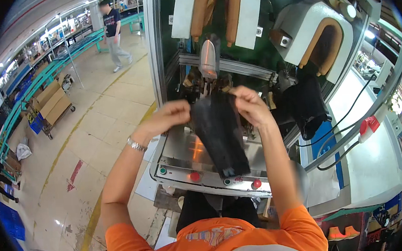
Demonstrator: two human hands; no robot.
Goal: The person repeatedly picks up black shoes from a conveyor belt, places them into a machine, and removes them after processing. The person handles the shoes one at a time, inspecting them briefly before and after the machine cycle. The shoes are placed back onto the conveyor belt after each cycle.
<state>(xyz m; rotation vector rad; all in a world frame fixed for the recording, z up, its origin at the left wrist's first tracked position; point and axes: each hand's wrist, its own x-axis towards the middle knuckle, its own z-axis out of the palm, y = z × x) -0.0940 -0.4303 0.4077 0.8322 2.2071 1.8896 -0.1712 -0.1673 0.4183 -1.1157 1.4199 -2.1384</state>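
Between my two hands hangs a black boot upper (220, 138), its tall shaft pointing down toward me. My left hand (173, 114) pinches its upper left edge, and my right hand (252, 108) grips the upper right edge. Just beyond it stands a shiny metal heel-shaped mould (208, 61) on the machine. Above that mould is a white press head with a brown U-shaped pad (235, 12). To the right, another black boot upper (305, 105) sits under a second press head with a brown pad (328, 37). The far end of the held upper is blurred.
The machine's metal front ledge (179, 148) carries red buttons (256, 184) and green ones (163, 171). A hose and a red-and-white plug (368, 126) hang at the right. A person (112, 33) walks on the far left floor, past a trolley with cardboard boxes (53, 101).
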